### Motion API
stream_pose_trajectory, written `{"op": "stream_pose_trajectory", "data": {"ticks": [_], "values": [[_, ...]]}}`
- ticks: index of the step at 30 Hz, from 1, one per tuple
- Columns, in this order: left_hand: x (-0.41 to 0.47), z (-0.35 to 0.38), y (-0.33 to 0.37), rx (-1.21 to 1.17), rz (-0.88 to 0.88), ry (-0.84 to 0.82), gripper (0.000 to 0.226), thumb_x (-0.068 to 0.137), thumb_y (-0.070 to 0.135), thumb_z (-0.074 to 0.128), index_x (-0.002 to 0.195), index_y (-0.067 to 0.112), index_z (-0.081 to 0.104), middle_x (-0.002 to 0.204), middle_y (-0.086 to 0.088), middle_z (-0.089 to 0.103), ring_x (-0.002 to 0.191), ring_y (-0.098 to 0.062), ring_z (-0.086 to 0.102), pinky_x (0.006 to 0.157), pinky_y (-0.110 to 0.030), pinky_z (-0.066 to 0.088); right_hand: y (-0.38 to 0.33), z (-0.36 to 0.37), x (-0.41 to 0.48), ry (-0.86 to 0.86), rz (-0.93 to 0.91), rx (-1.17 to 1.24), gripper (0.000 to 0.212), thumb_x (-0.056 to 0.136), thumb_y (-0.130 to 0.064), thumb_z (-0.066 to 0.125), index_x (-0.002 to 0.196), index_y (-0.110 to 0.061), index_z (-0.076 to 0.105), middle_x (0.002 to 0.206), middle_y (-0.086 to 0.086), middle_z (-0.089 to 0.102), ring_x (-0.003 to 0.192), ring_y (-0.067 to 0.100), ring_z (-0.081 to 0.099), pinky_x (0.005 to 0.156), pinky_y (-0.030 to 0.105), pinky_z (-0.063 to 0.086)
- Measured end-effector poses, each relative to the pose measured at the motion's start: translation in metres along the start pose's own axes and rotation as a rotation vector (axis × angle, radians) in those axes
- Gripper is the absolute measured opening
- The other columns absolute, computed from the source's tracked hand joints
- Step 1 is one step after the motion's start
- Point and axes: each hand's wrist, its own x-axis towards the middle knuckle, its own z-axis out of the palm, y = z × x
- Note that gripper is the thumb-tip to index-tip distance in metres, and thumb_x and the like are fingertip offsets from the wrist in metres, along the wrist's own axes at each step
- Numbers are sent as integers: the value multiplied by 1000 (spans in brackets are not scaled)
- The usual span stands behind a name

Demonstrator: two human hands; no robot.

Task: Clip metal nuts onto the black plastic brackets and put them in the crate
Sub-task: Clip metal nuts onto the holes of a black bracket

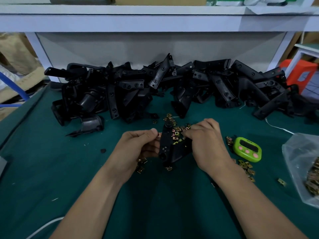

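Now the left hand pinches a nut at the bracket edge, and the right hand grips the bracket. Best to slide the nut on squarely until it seats.

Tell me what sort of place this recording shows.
Likely a workshop assembly bench: a heap of brackets along the back, loose nuts on the green mat, a timer beside them.

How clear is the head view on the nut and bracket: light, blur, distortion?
Head view: dim and flat, so the black bracket loses detail; the nut pinched by the left hand looks slightly soft; wide-angle stretch at the edges slants the shelf legs; no glare.
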Motion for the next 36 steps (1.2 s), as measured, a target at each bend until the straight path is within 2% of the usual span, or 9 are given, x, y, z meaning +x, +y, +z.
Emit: {"op": "stream_pose_trajectory", "data": {"ticks": [8, 14, 20, 23, 28, 33, 36], "values": [[1, -5, 1, -17, -34, 6, 34, 75, 43, 75, 75, 9, 79, 68, -10, 68, 55, -14, 62, 52, -21, 51, -6, 0, 0, -8, -19, -41, 47, 71, 11, 51, 90, -25, 73, 77, -11, 57, 89, 17, 50, 102, 26, 19], [1, -9, -1, -58, -28, -42, 31, 78, 38, 76, 86, 8, 81, 77, -9, 73, 62, -13, 66, 55, -21, 52, -4, 2, -2, 39, 10, 3, 45, 69, 14, 54, 86, -22, 74, 73, -10, 55, 83, 18, 47, 96, 24, 19], [5, -14, -3, -177, -3, -22, 29, 62, 17, 89, 90, 14, 83, 89, -11, 78, 78, -17, 76, 67, -21, 58, 4, -2, -1, 6, 73, 24, 46, 59, 12, 63, 86, -24, 73, 72, -9, 53, 83, 18, 47, 94, 21, 16], [5, -13, -3, -171, 3, -41, 36, 55, 21, 90, 90, 15, 83, 86, -9, 78, 74, -15, 75, 66, -20, 58, 2, -1, -1, 3, 39, 15, 43, 64, 11, 62, 88, -23, 75, 72, -9, 53, 83, 16, 44, 94, 22, 15], [4, -14, -4, -159, 3, -62, 21, 69, 12, 83, 90, 14, 83, 87, -10, 78, 71, -13, 73, 65, -19, 58, -1, -2, -1, -10, 16, 24, 43, 73, 11, 57, 92, -23, 77, 77, -9, 61, 86, 17, 47, 94, 23, 16], [3, -13, -3, -135, -30, -31, 30, 67, 21, 83, 96, 13, 83, 88, -10, 79, 77, -14, 75, 65, -20, 58, -4, -5, -2, -27, -8, -27, 47, 76, 7, 53, 98, -28, 76, 78, -11, 57, 86, 16, 45, 98, 27, 19], [3, -15, 0, -106, -46, -26, 35, 64, 25, 84, 97, 14, 83, 91, -11, 79, 79, -14, 76, 64, -20, 58, -7, -5, -2, -44, -11, -95, 47, 75, 4, 48, 93, -31, 73, 77, -13, 54, 87, 15, 44, 100, 29, 19]]}}
